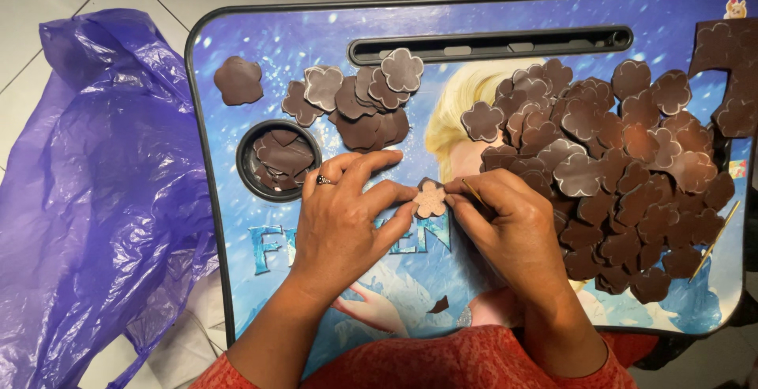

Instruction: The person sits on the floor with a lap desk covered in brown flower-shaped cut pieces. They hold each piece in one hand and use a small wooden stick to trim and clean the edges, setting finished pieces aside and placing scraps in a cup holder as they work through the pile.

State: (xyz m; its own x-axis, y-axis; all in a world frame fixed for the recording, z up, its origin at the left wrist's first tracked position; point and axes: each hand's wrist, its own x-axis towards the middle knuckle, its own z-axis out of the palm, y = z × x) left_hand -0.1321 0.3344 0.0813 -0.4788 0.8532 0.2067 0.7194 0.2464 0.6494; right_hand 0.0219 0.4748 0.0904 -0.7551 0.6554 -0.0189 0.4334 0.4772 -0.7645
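A small brown flower-shaped cutout (430, 199) is pinched between the left hand (347, 223) and right hand (505, 227) above the middle of a blue lap tray (237, 310), lifted for close work; a thin stick (474, 192) is tucked in the right fingers, with cutouts heaped (616, 176) at right within reach

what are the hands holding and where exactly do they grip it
Both hands pinch one small pinkish-brown flower-shaped piece: left hand fingers on its left edge, right hand fingers on its right edge. The right hand also holds a thin stick.
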